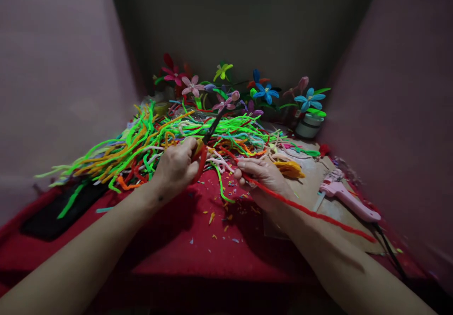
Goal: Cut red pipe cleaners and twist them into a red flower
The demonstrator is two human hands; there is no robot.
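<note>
Scissors (213, 128) are held by the curled left hand (177, 161), a red fuzzy stick (300, 207) pinched by the right hand (264, 178) alongside, seemingly readied for careful snipping.

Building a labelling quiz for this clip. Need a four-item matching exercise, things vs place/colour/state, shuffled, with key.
Things
1. scissors
2. red pipe cleaner
3. glue gun
4. container

Place, colour or state
A. pale with a dark band, at the back right
B. gripped in the left hand
C. pink, lying to the right
D. held in the right hand's fingers, one end trailing over the forearm

Pairs: 1-B, 2-D, 3-C, 4-A
</note>
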